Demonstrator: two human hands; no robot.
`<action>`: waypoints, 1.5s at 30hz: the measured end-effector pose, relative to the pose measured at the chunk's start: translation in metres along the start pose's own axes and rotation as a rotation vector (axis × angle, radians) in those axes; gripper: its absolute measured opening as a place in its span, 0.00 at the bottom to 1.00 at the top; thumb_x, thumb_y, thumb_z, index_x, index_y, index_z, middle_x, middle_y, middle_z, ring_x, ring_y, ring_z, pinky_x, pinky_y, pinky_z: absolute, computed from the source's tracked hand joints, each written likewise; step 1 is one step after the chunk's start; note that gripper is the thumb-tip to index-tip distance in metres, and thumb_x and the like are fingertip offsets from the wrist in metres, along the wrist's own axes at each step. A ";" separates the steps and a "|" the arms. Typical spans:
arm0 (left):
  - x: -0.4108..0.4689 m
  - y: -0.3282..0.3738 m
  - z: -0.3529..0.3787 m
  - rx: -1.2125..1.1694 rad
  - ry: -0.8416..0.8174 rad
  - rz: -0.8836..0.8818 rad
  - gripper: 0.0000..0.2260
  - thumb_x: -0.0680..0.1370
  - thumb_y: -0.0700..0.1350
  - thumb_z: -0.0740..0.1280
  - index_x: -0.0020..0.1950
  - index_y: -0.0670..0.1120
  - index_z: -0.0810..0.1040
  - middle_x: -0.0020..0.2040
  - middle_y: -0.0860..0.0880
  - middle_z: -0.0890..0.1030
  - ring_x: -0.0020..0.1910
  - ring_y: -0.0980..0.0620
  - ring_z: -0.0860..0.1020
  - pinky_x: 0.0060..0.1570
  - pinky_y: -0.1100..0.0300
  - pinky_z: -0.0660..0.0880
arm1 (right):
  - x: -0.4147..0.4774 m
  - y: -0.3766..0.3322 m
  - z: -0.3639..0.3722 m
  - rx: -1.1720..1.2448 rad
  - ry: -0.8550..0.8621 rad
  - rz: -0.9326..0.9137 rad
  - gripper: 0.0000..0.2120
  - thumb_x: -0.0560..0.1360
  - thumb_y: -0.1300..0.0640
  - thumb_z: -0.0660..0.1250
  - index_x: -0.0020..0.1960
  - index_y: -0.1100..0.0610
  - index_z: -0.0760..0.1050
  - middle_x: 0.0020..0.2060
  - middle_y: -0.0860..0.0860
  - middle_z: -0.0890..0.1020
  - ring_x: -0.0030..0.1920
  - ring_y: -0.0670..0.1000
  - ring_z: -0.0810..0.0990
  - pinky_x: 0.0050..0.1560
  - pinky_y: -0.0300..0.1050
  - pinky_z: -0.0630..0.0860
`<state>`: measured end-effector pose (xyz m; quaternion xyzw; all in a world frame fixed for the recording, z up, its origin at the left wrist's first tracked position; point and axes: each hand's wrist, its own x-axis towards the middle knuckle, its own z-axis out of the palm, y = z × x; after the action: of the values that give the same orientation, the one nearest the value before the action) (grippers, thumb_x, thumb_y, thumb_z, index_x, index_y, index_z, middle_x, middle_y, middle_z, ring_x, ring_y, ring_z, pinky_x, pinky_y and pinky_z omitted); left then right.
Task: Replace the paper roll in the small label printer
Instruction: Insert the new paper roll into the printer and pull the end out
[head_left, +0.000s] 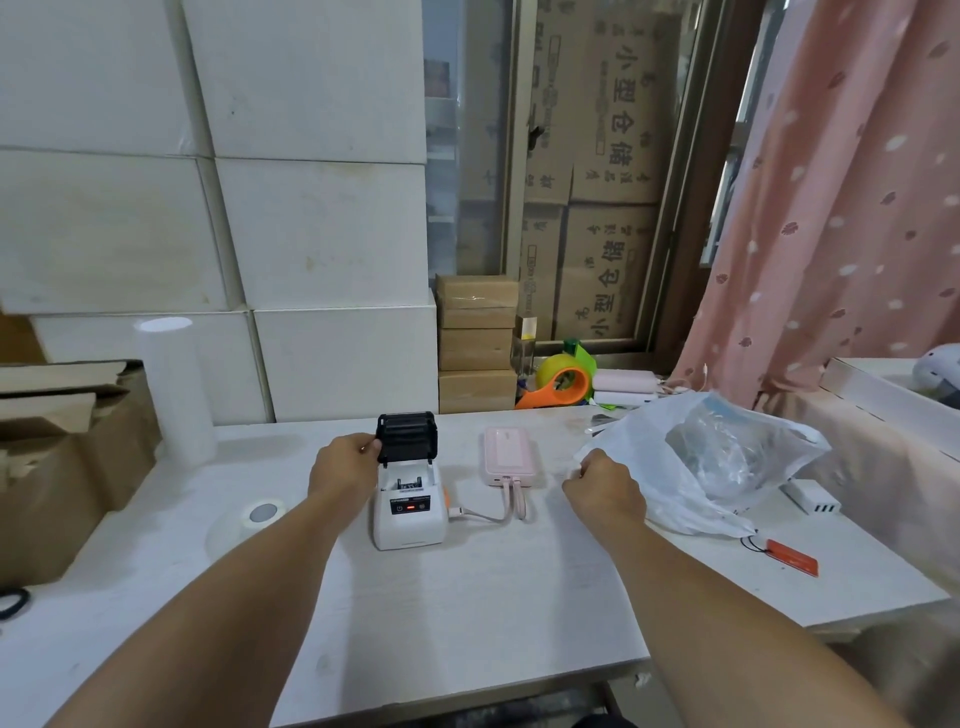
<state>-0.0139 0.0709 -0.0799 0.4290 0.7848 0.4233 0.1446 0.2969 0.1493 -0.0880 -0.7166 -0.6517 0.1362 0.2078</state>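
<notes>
The small white label printer (409, 512) stands in the middle of the table with its black lid (406, 435) flipped up and a red light on its front. Its paper bay is open; I cannot tell whether a roll lies inside. My left hand (343, 465) pinches the left edge of the raised lid. My right hand (605, 491) is closed on the edge of a white plastic bag (711, 467) at the right, which holds clear wrapped items. A white roll (262, 513) lies flat on the table left of the printer.
A pink power bank (509, 454) sits right of the printer, joined to it by a cable. A tall white roll (176, 389) and a brown cardboard box (62, 467) stand at the left. An orange tape dispenser (563, 387), a white charger (813, 499) and a red tag (792, 557) lie to the right.
</notes>
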 end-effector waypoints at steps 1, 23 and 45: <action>0.001 0.000 0.000 0.003 0.000 0.002 0.12 0.83 0.47 0.61 0.49 0.48 0.84 0.43 0.44 0.85 0.39 0.41 0.83 0.47 0.51 0.78 | -0.001 0.000 0.000 -0.003 -0.007 0.003 0.10 0.79 0.52 0.66 0.57 0.55 0.73 0.48 0.52 0.79 0.47 0.56 0.78 0.46 0.47 0.76; -0.053 -0.034 -0.115 0.798 -0.028 0.234 0.13 0.76 0.54 0.64 0.45 0.45 0.78 0.48 0.49 0.76 0.44 0.46 0.78 0.42 0.54 0.72 | -0.064 -0.107 -0.006 0.165 0.123 -0.380 0.15 0.83 0.48 0.63 0.64 0.55 0.74 0.63 0.51 0.77 0.49 0.55 0.77 0.46 0.50 0.75; -0.049 -0.034 -0.114 0.145 -0.097 -0.035 0.14 0.73 0.47 0.76 0.37 0.35 0.81 0.36 0.45 0.78 0.35 0.46 0.75 0.37 0.58 0.69 | -0.085 -0.111 -0.010 0.186 0.034 -0.586 0.07 0.81 0.51 0.66 0.58 0.50 0.79 0.55 0.46 0.80 0.49 0.50 0.79 0.47 0.47 0.78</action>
<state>-0.0709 -0.0390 -0.0447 0.4445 0.8129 0.3415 0.1582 0.1943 0.0713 -0.0328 -0.4784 -0.8117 0.1175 0.3137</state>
